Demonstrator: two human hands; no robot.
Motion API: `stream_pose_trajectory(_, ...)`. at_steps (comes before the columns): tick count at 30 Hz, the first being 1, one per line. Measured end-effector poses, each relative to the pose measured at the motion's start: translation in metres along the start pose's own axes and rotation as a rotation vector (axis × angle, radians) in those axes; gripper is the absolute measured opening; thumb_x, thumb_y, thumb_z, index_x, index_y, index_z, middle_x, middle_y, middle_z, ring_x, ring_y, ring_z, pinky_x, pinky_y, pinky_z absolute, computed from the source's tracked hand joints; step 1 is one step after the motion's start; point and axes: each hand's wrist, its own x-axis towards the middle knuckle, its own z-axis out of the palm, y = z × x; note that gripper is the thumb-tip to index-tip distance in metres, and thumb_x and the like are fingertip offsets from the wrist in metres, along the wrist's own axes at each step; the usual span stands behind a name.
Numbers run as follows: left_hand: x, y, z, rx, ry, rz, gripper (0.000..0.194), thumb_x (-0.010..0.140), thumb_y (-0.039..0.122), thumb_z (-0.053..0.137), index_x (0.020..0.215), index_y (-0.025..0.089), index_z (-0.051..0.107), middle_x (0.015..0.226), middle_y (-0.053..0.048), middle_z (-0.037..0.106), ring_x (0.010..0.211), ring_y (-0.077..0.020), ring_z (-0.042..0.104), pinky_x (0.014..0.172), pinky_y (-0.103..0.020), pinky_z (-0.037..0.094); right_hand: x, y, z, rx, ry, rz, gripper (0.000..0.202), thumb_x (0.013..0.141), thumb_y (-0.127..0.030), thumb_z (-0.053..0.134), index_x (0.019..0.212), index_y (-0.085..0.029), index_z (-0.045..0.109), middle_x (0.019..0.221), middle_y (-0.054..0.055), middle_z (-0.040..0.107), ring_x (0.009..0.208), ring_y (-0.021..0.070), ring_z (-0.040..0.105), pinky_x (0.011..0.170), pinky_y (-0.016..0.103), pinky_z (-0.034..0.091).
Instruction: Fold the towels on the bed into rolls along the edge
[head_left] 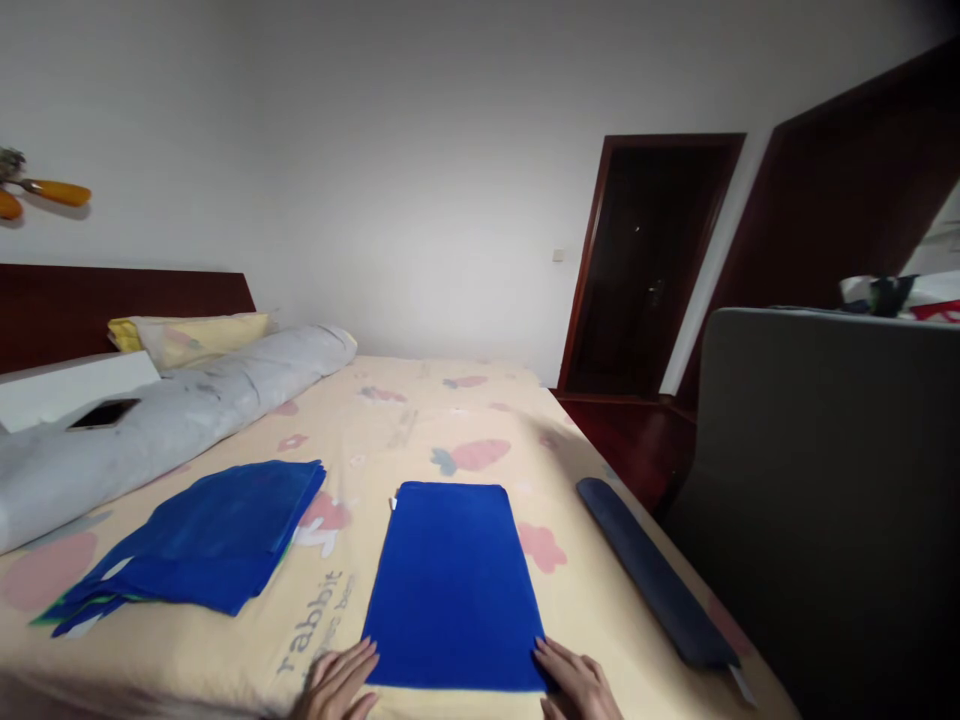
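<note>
A blue cloth (pixel 456 585) lies flat as a rectangle on the patterned bed sheet (pixel 420 425), with a small white tag at its upper left edge. My left hand (pixel 341 682) rests at the cloth's near left corner, fingers stretched out. At the near right corner, my right hand (pixel 576 682) lies with its fingers extended over the edge. Neither hand grips anything. To the left is a loose pile of blue cloths (pixel 217 535) with white tags and green edges showing.
A long dark blue folded item (pixel 656 575) lies near the bed's right edge. A grey bolster (pixel 217 400) bears a phone (pixel 105 413) at the left, with a yellow pillow (pixel 195 338) behind. Beyond the right edge stands a dark grey panel (pixel 825 480).
</note>
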Motion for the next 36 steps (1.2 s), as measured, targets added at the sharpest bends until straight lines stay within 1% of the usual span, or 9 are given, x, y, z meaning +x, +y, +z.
stream_pose_trajectory(3,0.006,-0.003,-0.004,0.046,0.089,0.086,0.039,0.092,0.029,0.05,0.127,0.04,0.062,0.122,0.004,0.069,0.109,-0.0189,0.067,0.093,-0.03,0.056,-0.001,-0.002,0.002,-0.04,0.073,-0.043,0.038,0.09,-0.039,0.051,0.126,-0.035,0.063,0.134,0.005,0.06,0.126,0.0262,0.056,0.1,0.041,0.048)
stream_pose_trajectory(7,0.012,-0.007,-0.008,0.1,0.227,0.242,0.048,0.081,0.013,0.053,0.124,0.032,0.064,0.113,0.003,0.074,0.1,-0.0149,0.07,0.086,-0.024,0.056,0.001,0.001,0.005,-0.163,0.24,-0.233,0.033,0.09,-0.031,0.054,0.121,-0.031,0.066,0.125,0.005,0.067,0.111,0.0238,0.066,0.087,0.034,0.054)
stream_pose_trajectory(11,0.016,-0.004,-0.007,0.11,0.322,0.228,0.049,0.077,0.006,0.05,0.118,0.027,0.065,0.105,0.001,0.076,0.094,-0.0134,0.07,0.081,-0.021,0.056,0.006,0.0,0.006,-0.259,0.341,-0.319,0.029,0.088,-0.026,0.059,0.115,-0.029,0.068,0.115,0.004,0.073,0.098,0.0204,0.07,0.077,0.029,0.053)
stream_pose_trajectory(16,0.017,-0.007,-0.002,0.122,0.351,0.215,0.041,0.08,0.008,0.05,0.111,0.027,0.068,0.104,-0.001,0.076,0.093,-0.016,0.07,0.081,-0.024,0.056,0.014,0.003,0.012,-0.288,0.346,-0.305,0.032,0.087,-0.026,0.057,0.118,-0.032,0.066,0.123,0.002,0.069,0.106,0.0229,0.067,0.084,0.033,0.049)
stream_pose_trajectory(21,0.014,-0.014,-0.001,0.083,0.339,0.223,0.03,0.084,0.014,0.057,0.108,0.028,0.069,0.102,0.001,0.076,0.092,-0.0156,0.07,0.081,-0.024,0.057,0.014,0.014,0.016,-0.22,0.289,-0.305,0.03,0.087,-0.027,0.056,0.114,-0.033,0.068,0.115,0.003,0.073,0.102,0.0227,0.069,0.084,0.033,0.048)
stream_pose_trajectory(24,0.012,-0.017,0.0,0.011,0.312,0.174,0.029,0.084,0.015,0.058,0.107,0.03,0.069,0.102,0.001,0.076,0.094,-0.0164,0.07,0.082,-0.025,0.057,0.01,0.013,0.014,-0.135,0.286,-0.267,0.025,0.089,-0.029,0.056,0.11,-0.033,0.069,0.11,0.004,0.074,0.098,0.0219,0.069,0.082,0.032,0.05)
stream_pose_trajectory(29,0.016,-0.018,-0.007,-0.149,0.221,0.034,0.019,0.09,0.027,0.055,0.098,0.03,0.072,0.107,-0.003,0.075,0.102,-0.0202,0.068,0.087,-0.031,0.056,0.01,-0.011,0.0,0.076,0.361,-0.033,0.023,0.092,-0.037,0.051,0.105,-0.029,0.069,0.102,0.008,0.073,0.093,0.0234,0.066,0.081,0.036,0.052)
stream_pose_trajectory(32,0.026,-0.015,-0.012,-0.248,0.169,-0.124,0.023,0.093,0.037,0.05,0.101,0.029,0.07,0.107,-0.004,0.074,0.102,-0.0199,0.066,0.089,-0.032,0.054,0.022,-0.033,-0.014,0.167,0.321,0.074,0.026,0.093,-0.041,0.046,0.097,-0.028,0.069,0.096,0.008,0.072,0.091,0.0242,0.064,0.081,0.037,0.051)
stream_pose_trajectory(36,0.046,-0.013,-0.009,-0.328,0.188,-0.308,0.03,0.095,0.045,0.044,0.097,0.026,0.066,0.09,-0.003,0.072,0.086,-0.0178,0.067,0.078,-0.027,0.054,0.047,-0.051,-0.022,0.218,0.395,0.158,0.029,0.093,-0.039,0.04,0.091,-0.023,0.065,0.088,0.008,0.07,0.084,0.0238,0.063,0.078,0.035,0.049)
